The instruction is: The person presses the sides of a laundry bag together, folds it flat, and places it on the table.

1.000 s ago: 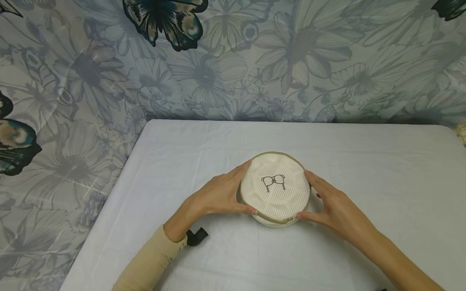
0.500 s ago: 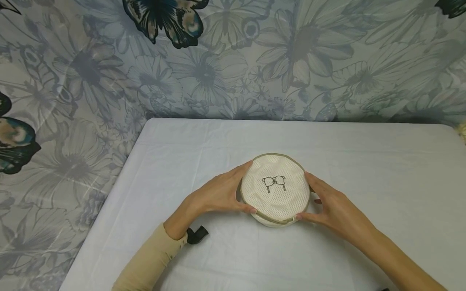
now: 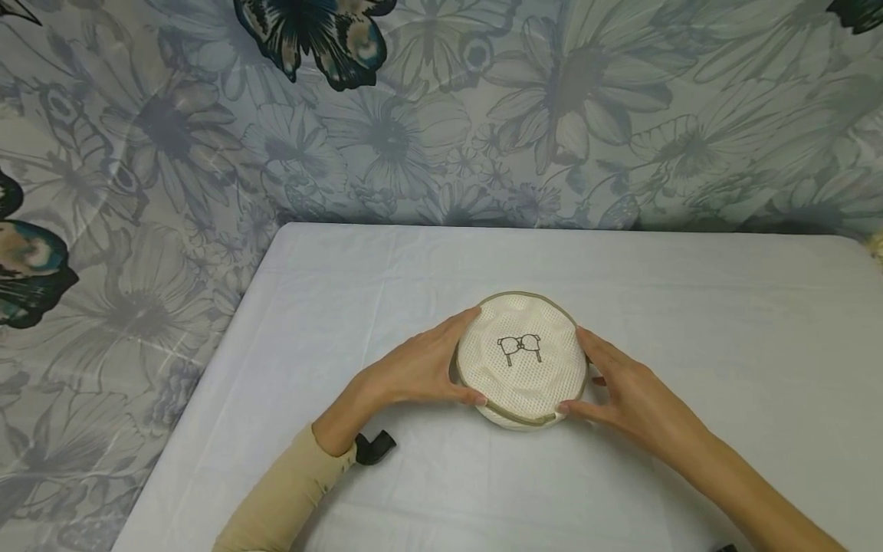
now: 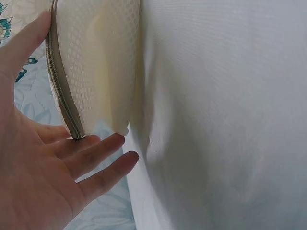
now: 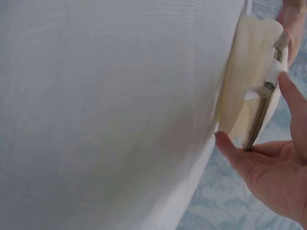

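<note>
A round cream mesh laundry bag (image 3: pixel 524 391) with a tan zipper around its top edge stands on the white-covered table. Dark stitching shaped like a bra or glasses marks its lid. My left hand (image 3: pixel 414 372) holds the bag's left side, thumb at the front rim and index finger farther back. On the opposite side, my right hand (image 3: pixel 631 395) grips it, its thumb close to the zipper's end. In the left wrist view, the zipper (image 4: pixel 61 81) runs past the fingers, which lie along the mesh wall. A white tab (image 5: pixel 273 72) shows beside the thumb in the right wrist view.
The white tablecloth (image 3: pixel 372 291) spreads around the bag, with the table's far edge behind it. Floral, butterfly-patterned covering (image 3: pixel 386 138) rises at the back and left. A black piece (image 3: pixel 375 447) sticks out at the left wrist, by the beige sleeve (image 3: pixel 290 491).
The bag and left hand stay nearly in place. The right thumb shifts very slightly inward at the front rim, and a lower right finger shows a bit more beside the bag.
</note>
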Demonstrator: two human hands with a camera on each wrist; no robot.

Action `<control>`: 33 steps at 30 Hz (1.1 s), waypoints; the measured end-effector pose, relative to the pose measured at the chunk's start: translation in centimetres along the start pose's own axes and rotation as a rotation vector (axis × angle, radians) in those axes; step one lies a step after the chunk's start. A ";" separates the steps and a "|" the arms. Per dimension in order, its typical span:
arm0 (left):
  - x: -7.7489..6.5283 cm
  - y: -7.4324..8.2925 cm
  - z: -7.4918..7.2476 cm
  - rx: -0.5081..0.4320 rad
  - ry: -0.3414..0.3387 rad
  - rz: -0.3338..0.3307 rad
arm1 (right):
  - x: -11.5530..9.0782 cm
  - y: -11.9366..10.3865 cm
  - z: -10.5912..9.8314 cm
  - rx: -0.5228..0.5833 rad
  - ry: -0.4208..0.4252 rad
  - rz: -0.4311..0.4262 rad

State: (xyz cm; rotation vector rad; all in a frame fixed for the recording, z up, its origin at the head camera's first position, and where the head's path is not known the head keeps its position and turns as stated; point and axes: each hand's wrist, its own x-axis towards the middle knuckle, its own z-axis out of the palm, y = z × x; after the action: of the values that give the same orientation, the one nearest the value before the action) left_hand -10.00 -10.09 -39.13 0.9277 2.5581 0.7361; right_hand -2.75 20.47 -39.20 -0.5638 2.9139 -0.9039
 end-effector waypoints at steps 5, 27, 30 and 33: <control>-0.1 0.5 0.0 0.001 -0.012 -0.014 | 0.2 0.0 -0.1 -0.020 -0.011 0.001; 0.1 0.7 0.7 0.144 -0.010 0.092 | 0.5 -0.2 0.6 -0.151 -0.015 -0.080; 0.2 0.9 0.8 0.188 -0.004 0.105 | 0.9 -0.5 0.8 -0.190 -0.048 -0.111; 0.4 1.0 0.9 0.254 -0.004 0.128 | 1.3 -0.8 1.0 -0.267 -0.058 -0.154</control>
State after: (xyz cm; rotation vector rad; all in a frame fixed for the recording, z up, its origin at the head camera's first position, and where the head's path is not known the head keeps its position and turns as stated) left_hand -9.39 -8.82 -39.38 1.1786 2.6502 0.4472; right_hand -3.52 18.84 -39.51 -0.8249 2.9902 -0.4996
